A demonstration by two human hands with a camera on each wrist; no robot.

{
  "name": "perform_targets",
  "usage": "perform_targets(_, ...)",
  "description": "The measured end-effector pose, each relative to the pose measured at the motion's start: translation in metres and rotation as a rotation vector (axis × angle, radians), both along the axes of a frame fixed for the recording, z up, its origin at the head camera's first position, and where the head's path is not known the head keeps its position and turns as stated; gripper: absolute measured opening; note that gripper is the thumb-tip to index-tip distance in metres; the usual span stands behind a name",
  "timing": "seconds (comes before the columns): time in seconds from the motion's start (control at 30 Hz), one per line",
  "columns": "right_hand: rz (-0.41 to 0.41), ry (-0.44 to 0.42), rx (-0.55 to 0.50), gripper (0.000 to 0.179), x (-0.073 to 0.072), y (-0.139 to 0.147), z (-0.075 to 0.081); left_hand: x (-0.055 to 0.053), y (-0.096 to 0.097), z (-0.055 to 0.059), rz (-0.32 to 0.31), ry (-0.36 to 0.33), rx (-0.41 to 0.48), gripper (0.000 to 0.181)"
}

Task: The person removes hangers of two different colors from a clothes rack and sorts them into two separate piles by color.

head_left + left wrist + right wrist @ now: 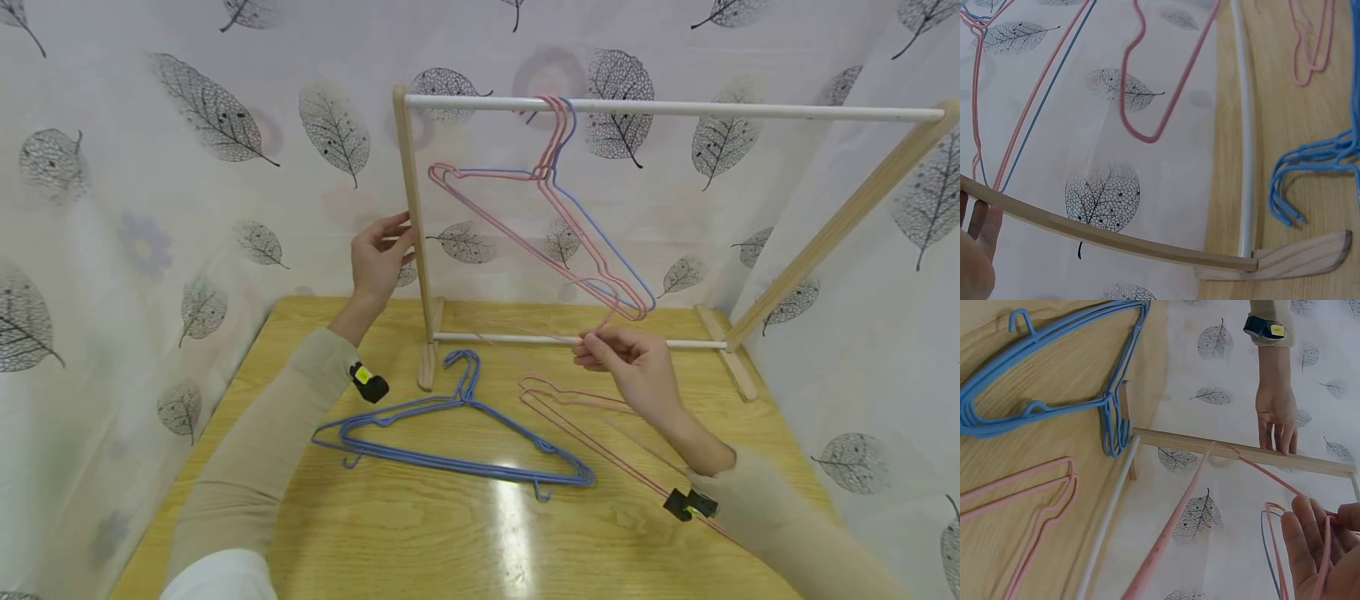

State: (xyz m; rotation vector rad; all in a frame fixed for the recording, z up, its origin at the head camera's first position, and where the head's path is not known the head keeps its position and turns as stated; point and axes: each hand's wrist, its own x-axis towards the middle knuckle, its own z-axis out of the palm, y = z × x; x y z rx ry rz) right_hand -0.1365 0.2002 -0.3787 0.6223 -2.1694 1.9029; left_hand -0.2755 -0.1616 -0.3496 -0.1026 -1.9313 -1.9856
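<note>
My left hand (381,257) holds the left wooden post (414,200) of a hanger rack, thumb and fingers against it. A pink hanger is pinched near its hook (611,293) by my right hand (637,362). In the right wrist view, that hanger's arm (1172,525) stretches towards the camera. From the rack's white top rail (712,107) hang pink hangers (551,200) and a blue hanger (600,231), bunched together left of the middle. In the left wrist view, an end of a pink hanger (1147,136) shows against the curtain.
Stacked blue hangers (465,471) lie on the wooden table (420,542), hooks towards the rack. Pink hangers (592,433) lie under my right forearm. A white lower rail (502,338) joins the rack's feet. Leaf-patterned curtains (225,183) stand behind and at both sides.
</note>
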Motion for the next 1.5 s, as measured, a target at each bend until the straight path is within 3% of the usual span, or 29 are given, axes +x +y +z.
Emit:
perform_targets(0.23,0.009,-0.09,0.013,0.022,0.011,0.011,-0.03,0.001,0.0,0.001,-0.007,0.0,-0.007,0.03)
perform_targets(0.47,-0.005,-0.103,0.101,0.022,0.012,0.028,-0.057,0.001,0.0,0.0,-0.01,0.009,-0.02,0.031)
perform_targets(0.63,-0.028,-0.208,0.095,0.026,0.013,0.045,-0.071,0.0,0.0,-0.001,-0.011,0.012,-0.02,0.032)
perform_targets(0.83,-0.064,-0.4,0.011,0.029,0.011,0.065,-0.08,0.0,0.0,-0.001,-0.007,0.008,-0.016,0.031)
perform_targets(1.0,-0.023,-0.543,-0.047,0.018,0.009,0.084,-0.084,0.001,0.0,-0.001,-0.005,0.004,-0.007,0.031)
perform_targets(1.17,0.035,-0.594,0.016,0.019,0.006,0.103,-0.088,0.001,0.0,-0.001,-0.005,0.009,-0.006,0.032)
perform_targets(1.3,0.021,-0.615,0.093,0.029,0.003,0.116,-0.093,0.001,0.0,-0.001,-0.004,0.007,-0.008,0.032)
perform_targets(1.5,0.006,-0.692,0.068,0.046,-0.004,0.128,-0.105,0.001,0.0,-0.001,-0.003,0.006,-0.011,0.032)
